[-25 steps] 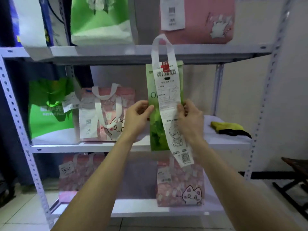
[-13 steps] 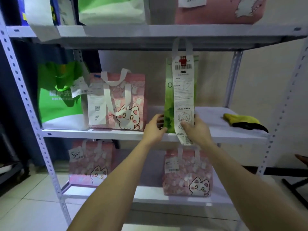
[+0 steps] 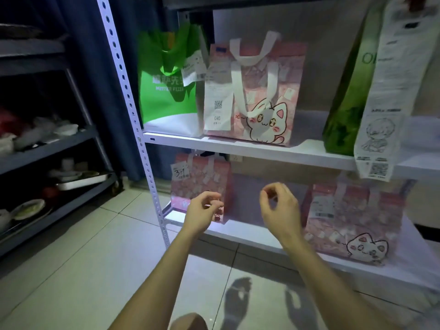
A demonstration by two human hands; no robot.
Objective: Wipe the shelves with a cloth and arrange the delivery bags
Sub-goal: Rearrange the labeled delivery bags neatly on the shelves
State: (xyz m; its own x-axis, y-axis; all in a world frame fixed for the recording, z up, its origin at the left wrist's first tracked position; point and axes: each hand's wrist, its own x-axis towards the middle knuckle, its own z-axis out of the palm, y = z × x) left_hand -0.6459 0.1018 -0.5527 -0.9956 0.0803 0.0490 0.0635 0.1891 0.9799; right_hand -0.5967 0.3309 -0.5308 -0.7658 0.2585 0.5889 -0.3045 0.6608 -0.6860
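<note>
Both hands hang in the air in front of the lower board of the white metal shelf rack. The left hand has its fingers loosely curled and grips nothing. The right hand is the same, its thumb and fingers bent inward but apart and empty.

Just behind the left hand stands a pink patterned delivery bag with a handwritten paper note on the lower shelf board. To the right of the right hand, on the same board, stands a pink fabric bag printed with a white cat. The right hand lies between these two bags and touches neither.

On the board above both hands, a pink cat-print bag with white strap handles and a white receipt stands upright. Beside it, up and to the left of the left hand, is a bright green non-woven bag with white lettering. Up and to the right of the right hand is a tall green bag with a long white printed receipt hanging down past the shelf edge.

Far left of the left hand, a dark rack holds dishes and trays. Pale floor tiles lie under the forearms.
</note>
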